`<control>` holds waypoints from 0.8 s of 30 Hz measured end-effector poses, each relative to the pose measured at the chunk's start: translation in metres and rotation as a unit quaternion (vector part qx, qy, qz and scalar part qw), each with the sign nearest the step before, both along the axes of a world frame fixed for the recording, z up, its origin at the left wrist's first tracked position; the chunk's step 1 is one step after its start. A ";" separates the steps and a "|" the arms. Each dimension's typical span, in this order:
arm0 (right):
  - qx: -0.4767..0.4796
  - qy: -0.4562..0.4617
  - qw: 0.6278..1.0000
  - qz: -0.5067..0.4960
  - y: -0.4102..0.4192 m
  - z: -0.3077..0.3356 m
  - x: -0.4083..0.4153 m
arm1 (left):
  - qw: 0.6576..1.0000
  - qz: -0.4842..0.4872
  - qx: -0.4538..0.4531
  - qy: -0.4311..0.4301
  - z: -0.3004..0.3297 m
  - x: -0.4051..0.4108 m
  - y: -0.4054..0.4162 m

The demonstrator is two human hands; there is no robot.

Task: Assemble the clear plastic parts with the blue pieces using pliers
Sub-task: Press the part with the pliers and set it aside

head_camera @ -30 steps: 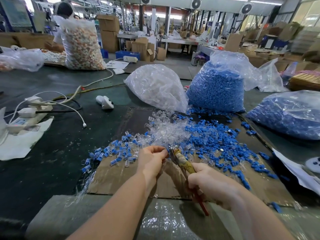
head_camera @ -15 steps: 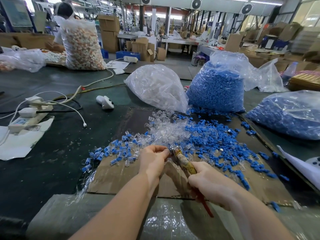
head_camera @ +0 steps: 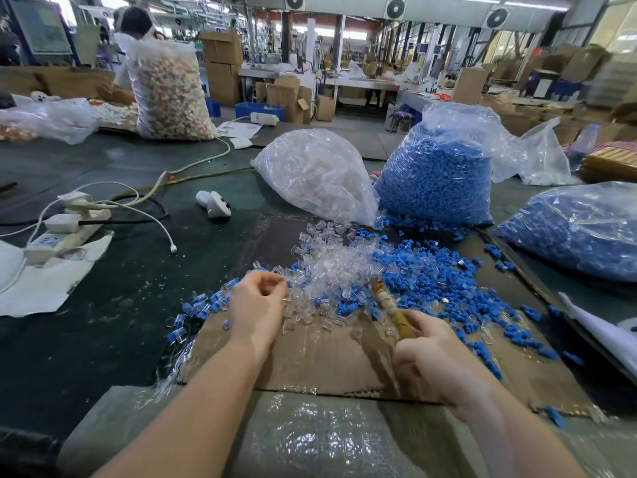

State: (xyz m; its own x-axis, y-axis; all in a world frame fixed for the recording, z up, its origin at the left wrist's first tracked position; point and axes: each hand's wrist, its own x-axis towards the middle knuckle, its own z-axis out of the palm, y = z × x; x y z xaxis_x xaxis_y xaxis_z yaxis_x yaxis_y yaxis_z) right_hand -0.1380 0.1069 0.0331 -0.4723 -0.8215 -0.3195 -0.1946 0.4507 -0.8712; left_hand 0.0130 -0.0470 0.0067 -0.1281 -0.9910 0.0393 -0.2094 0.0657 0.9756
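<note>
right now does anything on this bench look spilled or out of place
Yes. Blue pieces have spilled from the foot of the upright blue-filled bag onto the cardboard sheet. A few more lie strayed at the sheet's near right edge. The loose piles of clear and blue parts look like working stock.

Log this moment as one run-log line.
left hand: fingers curled, over clear parts, hold unclear | right hand: grips pliers | blue pieces: loose on cardboard

On the tabletop (head_camera: 86, 339), a cardboard sheet (head_camera: 310, 360) carries the loose parts (head_camera: 344, 270). Behind the sheet stand two bags (head_camera: 315, 174); right of it lies a third (head_camera: 579, 229), left of it a power strip (head_camera: 65, 232).
</note>
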 end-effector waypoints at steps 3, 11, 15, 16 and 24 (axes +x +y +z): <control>0.016 0.178 0.983 -0.034 -0.002 -0.006 -0.016 | 0.971 0.068 -0.122 -0.196 -0.003 0.026 -0.021; 0.118 0.382 0.913 -0.086 -0.001 -0.020 -0.047 | 0.895 0.110 -0.184 -0.392 -0.015 0.051 -0.042; 0.132 0.433 0.886 -0.100 0.000 -0.025 -0.057 | 0.906 0.089 -0.191 -0.368 -0.015 0.037 -0.033; 0.134 0.439 0.883 -0.102 0.000 -0.026 -0.059 | 0.917 0.074 -0.197 -0.338 -0.015 0.032 -0.028; 0.166 0.502 0.843 -0.097 0.003 -0.038 -0.061 | 0.934 -0.126 -0.248 -0.226 -0.030 -0.030 0.026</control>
State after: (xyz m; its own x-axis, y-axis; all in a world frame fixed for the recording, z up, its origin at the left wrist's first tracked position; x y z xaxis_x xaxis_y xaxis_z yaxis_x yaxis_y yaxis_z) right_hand -0.1986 0.1097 -0.0052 -0.7571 -0.6413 0.1243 -0.6532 0.7459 -0.1304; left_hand -0.0171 -0.0207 -0.0236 -0.4687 -0.8016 0.3712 -0.5097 0.5886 0.6275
